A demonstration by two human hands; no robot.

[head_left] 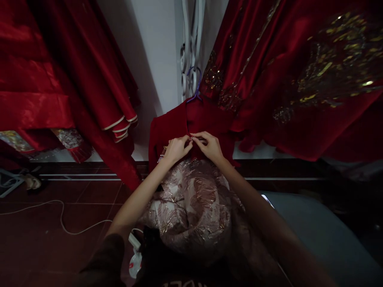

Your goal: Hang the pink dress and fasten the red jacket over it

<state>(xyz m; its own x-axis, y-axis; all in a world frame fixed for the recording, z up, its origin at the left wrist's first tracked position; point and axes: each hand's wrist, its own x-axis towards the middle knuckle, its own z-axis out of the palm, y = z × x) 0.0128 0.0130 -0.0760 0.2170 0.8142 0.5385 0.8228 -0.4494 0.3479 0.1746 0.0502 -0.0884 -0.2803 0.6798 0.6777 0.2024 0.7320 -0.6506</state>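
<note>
- Background: pale wall (pixel 158 59), dark-red tiled floor (pixel 89 191) below.
- Red garments (pixel 98 71): hanging on both sides.
- Red jacket (pixel 169 125): centre; purple hanger (pixel 196 95) shows at its neck edge.
- Shiny patterned fabric (pixel 203 195): just below the jacket.
- Left hand (pixel 177 149): thumb and fingers pinching the jacket's front edge.
- Right hand (pixel 212 148): pinching the same edge, fingertips just beside the left's.
- Detail between fingertips: too small to identify.
- Beaded trim (pixel 163 153): beside left hand.
</note>
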